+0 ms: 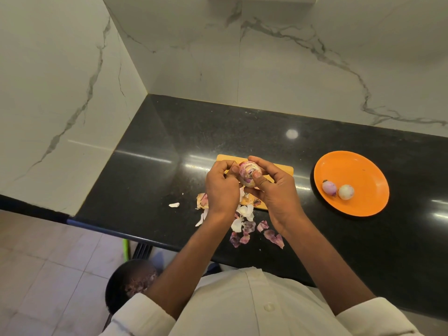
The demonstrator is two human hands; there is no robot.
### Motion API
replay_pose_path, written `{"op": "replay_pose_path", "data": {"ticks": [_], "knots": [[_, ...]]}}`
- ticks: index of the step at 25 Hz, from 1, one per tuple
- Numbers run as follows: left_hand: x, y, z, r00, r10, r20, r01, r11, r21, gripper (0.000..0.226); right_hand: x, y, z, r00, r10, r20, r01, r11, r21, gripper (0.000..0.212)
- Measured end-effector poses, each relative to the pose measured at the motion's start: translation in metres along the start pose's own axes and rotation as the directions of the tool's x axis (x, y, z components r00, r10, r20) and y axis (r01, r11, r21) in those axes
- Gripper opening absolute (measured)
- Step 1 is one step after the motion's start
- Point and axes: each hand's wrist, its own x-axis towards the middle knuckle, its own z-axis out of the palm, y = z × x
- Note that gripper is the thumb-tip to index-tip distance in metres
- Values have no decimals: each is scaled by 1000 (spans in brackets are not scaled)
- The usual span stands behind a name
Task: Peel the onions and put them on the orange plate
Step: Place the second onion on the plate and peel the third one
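Both hands hold a partly peeled pink-and-white onion (pixel 247 175) above a yellow cutting board (pixel 282 169) on the black counter. My left hand (pixel 221 187) grips the onion from the left with curled fingers. From the right, my right hand (pixel 272 187) cups it, thumb pressed on its front. The orange plate (pixel 358 170) sits to the right, with two peeled onions on it: a purplish one (pixel 329 187) and a whitish one (pixel 346 192).
Loose onion skins (pixel 244 229) lie scattered on the counter near its front edge, with one white scrap (pixel 174 204) further left. A dark bin (pixel 132 282) with peelings stands on the floor below the counter. Marble walls close the back and left.
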Motion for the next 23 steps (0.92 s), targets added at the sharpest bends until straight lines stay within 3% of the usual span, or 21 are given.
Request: {"op": "replay_pose_path", "data": {"ticks": [2,4,7,10,12,17,23], "knots": [[-1,4,-2,983,-176,44,181,965,-191,27,-2,0,-1,999,35,26,-37,996,80,31],[-3,8,-5,970,-222,98,241,930,-276,27,-2,-1,-4,998,51,21,-53,991,126,32],[-8,10,-9,987,-115,108,142,947,-288,16,-1,-5,-7,999,26,-30,-24,995,94,33],[-9,7,-15,986,100,131,-77,983,-165,7,-3,-9,-9,999,-21,-45,21,1000,8,33],[-9,5,-19,967,182,178,-166,981,-101,12,-4,-10,-10,999,-31,-40,31,999,-17,33],[-13,1,-16,977,209,42,-210,977,28,6,-6,-8,-9,1000,14,-7,-14,1000,22,31],[-12,-4,-8,969,240,60,-246,956,162,12,-12,-5,-10,999,46,14,-46,997,55,31]]}}
